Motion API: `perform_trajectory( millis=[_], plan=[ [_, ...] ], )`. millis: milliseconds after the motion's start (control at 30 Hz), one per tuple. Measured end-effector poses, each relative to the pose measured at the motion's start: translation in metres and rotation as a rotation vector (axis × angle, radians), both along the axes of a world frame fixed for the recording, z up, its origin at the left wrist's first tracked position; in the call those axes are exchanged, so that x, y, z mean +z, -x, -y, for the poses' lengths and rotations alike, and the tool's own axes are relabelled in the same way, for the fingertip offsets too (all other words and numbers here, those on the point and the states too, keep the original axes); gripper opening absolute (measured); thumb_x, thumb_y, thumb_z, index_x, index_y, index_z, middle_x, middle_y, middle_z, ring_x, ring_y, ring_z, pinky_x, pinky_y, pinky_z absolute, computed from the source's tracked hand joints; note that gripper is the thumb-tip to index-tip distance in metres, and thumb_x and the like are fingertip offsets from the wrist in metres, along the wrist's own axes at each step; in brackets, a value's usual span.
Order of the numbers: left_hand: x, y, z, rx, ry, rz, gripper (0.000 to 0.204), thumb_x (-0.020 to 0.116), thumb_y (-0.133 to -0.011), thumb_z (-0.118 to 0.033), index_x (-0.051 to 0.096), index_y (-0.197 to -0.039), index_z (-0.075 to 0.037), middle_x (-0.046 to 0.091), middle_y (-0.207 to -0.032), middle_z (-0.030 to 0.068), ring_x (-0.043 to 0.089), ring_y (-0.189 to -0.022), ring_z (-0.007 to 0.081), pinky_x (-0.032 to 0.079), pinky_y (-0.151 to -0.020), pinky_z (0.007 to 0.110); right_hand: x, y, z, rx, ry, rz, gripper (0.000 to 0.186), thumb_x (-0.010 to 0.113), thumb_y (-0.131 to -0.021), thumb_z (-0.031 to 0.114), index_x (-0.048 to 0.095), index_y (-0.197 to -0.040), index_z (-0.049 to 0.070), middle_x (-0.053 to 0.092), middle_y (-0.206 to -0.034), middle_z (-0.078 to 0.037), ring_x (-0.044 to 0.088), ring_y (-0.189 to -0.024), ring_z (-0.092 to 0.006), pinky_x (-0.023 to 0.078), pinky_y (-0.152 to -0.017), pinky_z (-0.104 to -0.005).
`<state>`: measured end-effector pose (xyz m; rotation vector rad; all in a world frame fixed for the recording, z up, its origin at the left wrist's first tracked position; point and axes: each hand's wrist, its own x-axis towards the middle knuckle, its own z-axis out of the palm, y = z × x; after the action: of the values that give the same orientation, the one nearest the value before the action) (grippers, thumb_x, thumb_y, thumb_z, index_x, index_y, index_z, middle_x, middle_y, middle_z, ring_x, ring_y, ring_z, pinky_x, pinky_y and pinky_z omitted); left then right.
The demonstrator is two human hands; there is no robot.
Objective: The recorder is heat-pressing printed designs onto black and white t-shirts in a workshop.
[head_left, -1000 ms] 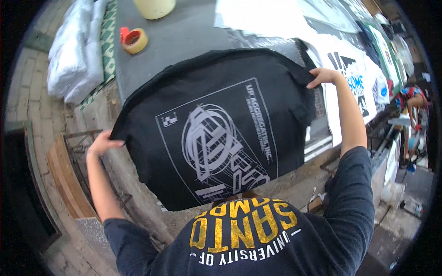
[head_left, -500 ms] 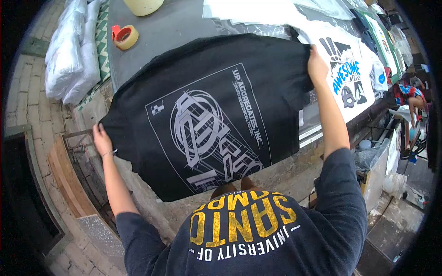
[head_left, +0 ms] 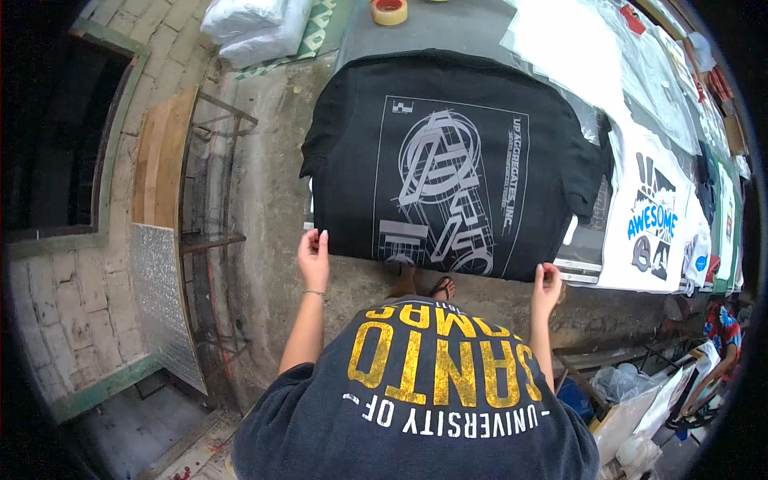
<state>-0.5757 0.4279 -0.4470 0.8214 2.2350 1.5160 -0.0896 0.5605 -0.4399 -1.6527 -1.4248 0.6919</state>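
Observation:
A black T-shirt [head_left: 352, 184] with a grey line-drawn print is spread over the table, its short sleeves out to the sides and its lower edge hanging over the near side. At the near left corner of its hem, my left hand [head_left: 314, 262] pinches the cloth. My right hand [head_left: 547, 290] has its fingertips closed on the near right corner. Just to the right lies a white T-shirt [head_left: 620, 232] with a blue and black print.
On the grey table [head_left: 448, 30] a roll of tape [head_left: 390, 11] sits at the far side. Wrapped white bundles [head_left: 264, 28] stand far left. Clear plastic bags [head_left: 656, 72] and more printed shirts run along the right. A metal-framed board [head_left: 164, 160] stands left; another person [head_left: 724, 332] is at far right.
Both hands have moved from the shirt's outstretched sides to its near hem corners. The black shirt, held stretched before, now lies on the table. My view has shifted left.

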Motion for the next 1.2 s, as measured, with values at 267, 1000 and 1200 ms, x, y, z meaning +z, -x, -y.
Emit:
perform_trajectory(
  millis=[267,1000,1200],
  plan=[
    [0.025,-0.021,-0.010,0.060,0.010,-0.487,0.023,0.066,-0.084,-0.023,0.060,-0.099,-0.006,0.057,-0.093,0.0089,0.053,-0.087,0.0237,0.042,-0.079,0.036,-0.003,-0.003,-0.008,-0.025,0.033,0.278,0.026,0.070,-0.080,0.030,0.063,-0.084,0.005,0.062,-0.086,-0.010,0.055,-0.087,-0.0266,0.040,-0.081,-0.0394],
    [-0.007,0.007,0.008,-0.045,0.272,-0.433,0.032,0.061,-0.086,-0.041,0.063,-0.081,-0.009,0.059,-0.094,0.0043,0.048,-0.094,0.0287,0.036,-0.087,0.041,0.012,-0.006,0.004,-0.062,0.036,0.216,0.038,0.054,-0.091,0.042,0.058,-0.087,0.005,0.052,-0.057,-0.011,0.048,-0.052,-0.0211,0.040,-0.055,-0.0329],
    [-0.001,-0.006,0.034,-0.215,-0.016,0.248,0.019,0.065,-0.087,-0.020,0.055,-0.088,-0.004,0.060,-0.084,0.0006,0.053,-0.079,0.0133,0.044,-0.074,0.030,0.004,-0.015,0.029,0.300,0.513,-0.027,0.032,0.070,-0.081,0.035,0.066,-0.075,0.004,0.046,-0.057,0.004,0.043,-0.059,-0.0093,0.039,-0.061,-0.0275]
  ],
)
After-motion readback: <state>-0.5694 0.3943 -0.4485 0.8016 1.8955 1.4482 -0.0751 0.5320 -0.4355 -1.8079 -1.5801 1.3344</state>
